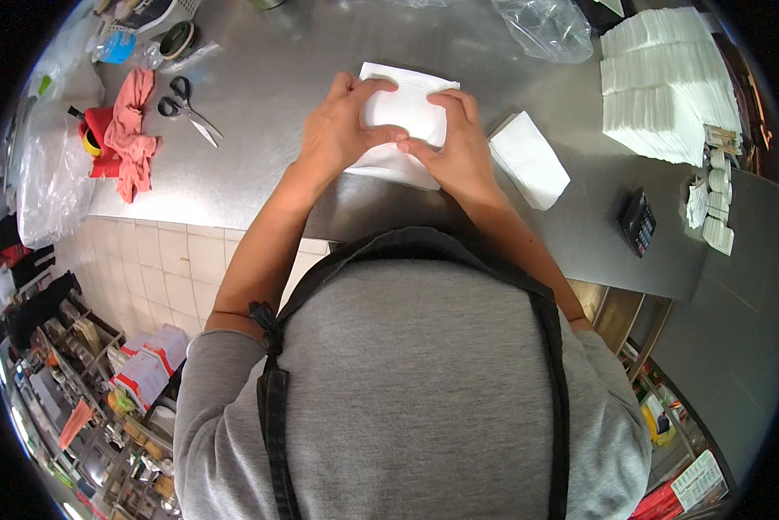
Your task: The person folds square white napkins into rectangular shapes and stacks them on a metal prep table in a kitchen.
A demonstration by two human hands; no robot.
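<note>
Both my hands are on a white paper napkin (pixel 408 112) that lies partly folded on the steel table. My left hand (pixel 344 123) grips its left side, fingertips on top near the upper edge. At the right side my right hand (pixel 458 140) grips it the same way, and the two thumbs meet at the fold near the middle. A flap of the napkin spreads below the thumbs towards the table's front edge. Just right of my right hand lies a small stack of folded white napkins (pixel 531 159). Tall stacks of folded napkins (pixel 656 97) stand at the far right.
The steel table (pixel 253 97) carries black-handled scissors (pixel 187 110) and a pink cloth (pixel 131 136) on the left, with a plastic bottle (pixel 115 47) behind. A calculator (pixel 638 222) is near the right front edge. A clear plastic bag (pixel 549 29) lies at the back.
</note>
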